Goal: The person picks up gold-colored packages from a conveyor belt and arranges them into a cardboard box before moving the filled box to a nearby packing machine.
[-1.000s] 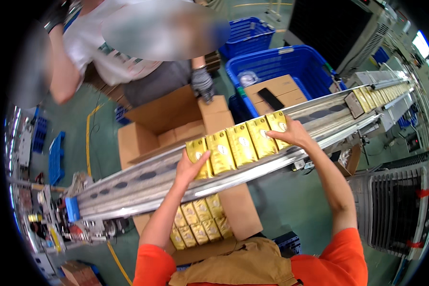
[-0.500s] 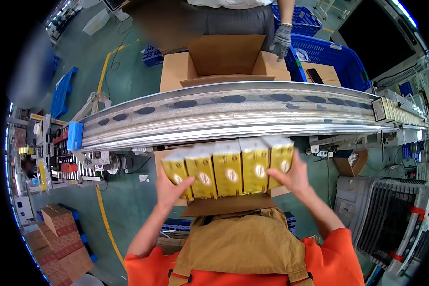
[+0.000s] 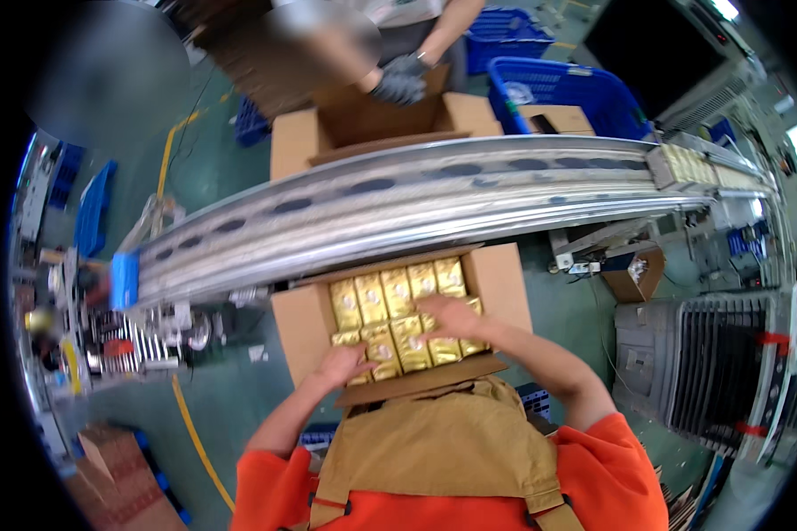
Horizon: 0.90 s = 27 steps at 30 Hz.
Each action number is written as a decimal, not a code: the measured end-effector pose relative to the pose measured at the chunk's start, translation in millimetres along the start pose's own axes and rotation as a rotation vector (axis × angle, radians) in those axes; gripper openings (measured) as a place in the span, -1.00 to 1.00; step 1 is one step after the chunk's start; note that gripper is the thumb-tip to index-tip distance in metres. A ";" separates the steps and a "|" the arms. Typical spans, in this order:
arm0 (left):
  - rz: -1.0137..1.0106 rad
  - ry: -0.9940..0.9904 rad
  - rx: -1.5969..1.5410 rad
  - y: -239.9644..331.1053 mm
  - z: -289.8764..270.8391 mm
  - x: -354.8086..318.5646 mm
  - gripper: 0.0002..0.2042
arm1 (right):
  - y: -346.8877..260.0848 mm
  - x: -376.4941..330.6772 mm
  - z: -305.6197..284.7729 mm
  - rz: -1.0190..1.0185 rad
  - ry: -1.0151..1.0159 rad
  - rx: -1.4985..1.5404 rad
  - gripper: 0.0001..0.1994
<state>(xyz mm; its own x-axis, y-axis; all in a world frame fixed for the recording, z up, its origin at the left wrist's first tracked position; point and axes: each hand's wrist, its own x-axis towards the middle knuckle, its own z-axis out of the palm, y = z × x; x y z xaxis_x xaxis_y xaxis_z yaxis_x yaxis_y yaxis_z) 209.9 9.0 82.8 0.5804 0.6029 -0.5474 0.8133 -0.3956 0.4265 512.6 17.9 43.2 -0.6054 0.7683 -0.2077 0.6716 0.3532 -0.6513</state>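
An open cardboard box (image 3: 503, 296) stands before me with its flaps folded out. Inside are gold foil packs (image 3: 397, 288), set in two rows, a far one and a near one. My left hand (image 3: 341, 365) reaches over the box's left side, fingers extended onto the left end of the near row. Farther right, my right hand (image 3: 452, 317) lies across the tops of the near-row packs with its fingers apart, hiding part of them. Neither hand is gripping a pack.
A metal conveyor (image 3: 398, 190) runs beyond the box, carrying a row of packs (image 3: 682, 166) at its right end. Across it, a co-worker's gloved hands (image 3: 400, 81) are over another open carton (image 3: 297, 146). Blue baskets (image 3: 562, 84) stand behind; grey crates (image 3: 682, 363) are at right.
The row of gold packs held between my hands has gone down into the box. My hands have eased off its ends onto the pack tops. The co-worker's hands have come together over the far carton.
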 end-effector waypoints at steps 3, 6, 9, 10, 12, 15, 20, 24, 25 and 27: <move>0.004 -0.006 -0.010 1.9 -10.0 2.8 -0.54 | -12.3 8.5 7.8 0.094 -0.266 -0.013 -0.17; 0.005 0.088 -0.028 25.0 -33.9 5.9 -0.59 | -10.0 5.3 2.5 -0.069 -0.056 -0.153 -0.27; 0.128 0.264 -0.119 64.8 -67.8 26.0 -0.70 | -10.5 -21.2 -48.2 -0.031 0.232 0.043 -0.39; 0.177 0.336 -0.164 82.6 -80.1 34.5 -0.74 | -4.3 -30.5 -65.4 0.005 0.338 0.102 -0.44; 0.267 0.470 -0.264 124.0 -106.7 55.3 -0.81 | 15.2 -62.2 -104.8 0.070 0.544 0.225 -0.54; 0.348 0.672 -0.250 156.3 -133.1 95.3 -0.86 | 63.9 -116.7 -175.5 0.111 1.009 -0.048 -0.69; 0.272 0.831 -0.303 199.8 -163.0 155.5 -0.91 | 197.5 -235.2 -284.5 0.429 1.414 -0.429 -0.80; 0.254 0.897 -0.177 199.4 -161.4 193.4 -0.91 | 279.7 -313.4 -369.3 0.645 1.477 -0.737 -0.79; 0.211 0.894 -0.200 208.5 -162.6 197.3 -0.90 | 298.1 -325.6 -386.1 0.696 1.461 -0.800 -0.78; 0.152 0.883 -0.199 212.0 -158.3 205.5 -0.89 | 333.6 -341.1 -409.4 0.762 1.444 -0.897 -0.74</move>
<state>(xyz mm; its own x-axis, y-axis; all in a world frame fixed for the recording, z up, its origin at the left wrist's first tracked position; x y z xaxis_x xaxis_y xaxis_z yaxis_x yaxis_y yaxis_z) 495.2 158.7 174.7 0.3721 0.8969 0.2390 0.6615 -0.4368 0.6096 1118.0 92.1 195.5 0.3594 0.5084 0.7825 0.8771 -0.4704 -0.0972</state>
